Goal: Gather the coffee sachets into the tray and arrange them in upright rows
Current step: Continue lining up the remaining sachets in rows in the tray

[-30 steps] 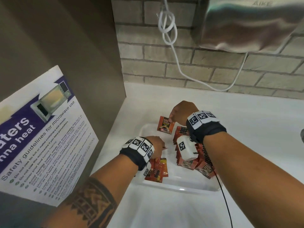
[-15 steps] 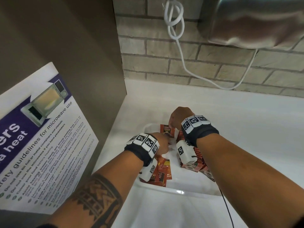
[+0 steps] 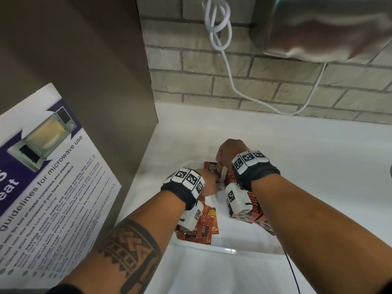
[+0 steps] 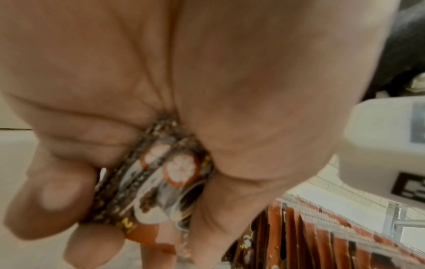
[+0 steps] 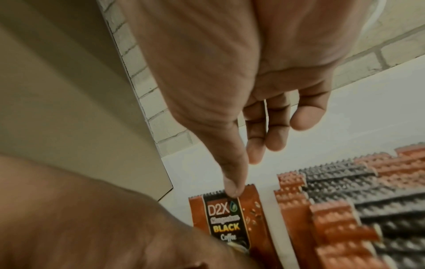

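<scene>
The left hand grips a few small red-brown coffee sachets over the clear plastic tray on the white desk. The right hand pinches one upright red sachet beside the standing row. A loose pile lies in the tray's near corner. A microwave safety poster hangs close by on the left.

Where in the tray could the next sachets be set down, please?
The tray floor is bare down the middle, between the loose pile on the left and the upright row on the right. The far end is crowded by both hands and the standing sachet.
</scene>
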Motion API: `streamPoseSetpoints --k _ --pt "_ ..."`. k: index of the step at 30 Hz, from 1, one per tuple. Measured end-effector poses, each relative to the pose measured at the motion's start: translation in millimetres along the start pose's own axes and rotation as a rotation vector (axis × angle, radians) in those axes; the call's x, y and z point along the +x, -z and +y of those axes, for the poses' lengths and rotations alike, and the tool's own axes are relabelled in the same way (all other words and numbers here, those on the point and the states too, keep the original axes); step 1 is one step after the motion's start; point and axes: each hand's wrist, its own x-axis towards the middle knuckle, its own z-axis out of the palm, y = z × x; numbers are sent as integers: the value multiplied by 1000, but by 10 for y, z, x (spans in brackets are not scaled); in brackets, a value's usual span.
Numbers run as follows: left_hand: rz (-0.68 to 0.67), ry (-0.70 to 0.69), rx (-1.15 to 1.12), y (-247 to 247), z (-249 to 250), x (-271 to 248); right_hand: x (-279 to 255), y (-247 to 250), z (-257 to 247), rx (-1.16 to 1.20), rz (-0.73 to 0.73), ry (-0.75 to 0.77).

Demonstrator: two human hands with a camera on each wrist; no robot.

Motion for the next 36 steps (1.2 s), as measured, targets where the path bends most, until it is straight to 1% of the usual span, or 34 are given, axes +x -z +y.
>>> streamPoseSetpoints --k 4,8,9,11,12,13,14,16,17,19,21,24,27,29,31,32,34,35,36 --pt "0 -4 -33 16 -8 -20 -51 39 28 6 19 15" --pt "2 35 -118 34 -64 -97 -167 166 92 29 36 63" --pt "25 42 -153 40 -91 -121 -206 210 94 67 41 74" --pt "115 74 -239 68 -155 -190 -301 314 87 32 48 100" --pt "165 93 -327 89 -193 -225 -362 364 90 15 48 112" --pt "208 105 -486 100 -232 -254 -405 398 108 35 46 133" --pt "241 92 -685 104 -266 -280 -444 433 121 98 26 168" --pt "299 5 -1054 114 -292 -358 -550 484 166 284 -20 250" --pt "330 -37 -1185 124 -283 -403 -594 504 179 381 -35 275" --pt "384 -110 -1358 136 -236 -472 -632 518 196 525 -31 299" --pt "401 -174 -1453 138 -194 -513 -650 530 187 599 19 312" --pt "398 -261 -1522 120 -180 -540 -680 565 208 655 103 308" --pt "415 -298 -1594 107 -188 -542 -714 589 225 719 90 293" --pt "409 -303 -1588 104 -182 -553 -726 601 213 708 102 292" --pt "418 -256 -1529 94 -179 -565 -733 614 206 652 167 284" --pt "438 -200 -1483 94 -182 -577 -741 627 205 608 209 277" --pt "500 3 -1339 77 -241 -546 -746 646 206 530 259 272" --pt "493 114 -1258 56 -288 -512 -747 646 205 501 263 262" --pt "434 200 -1210 31 -315 -502 -748 636 202 476 259 244"
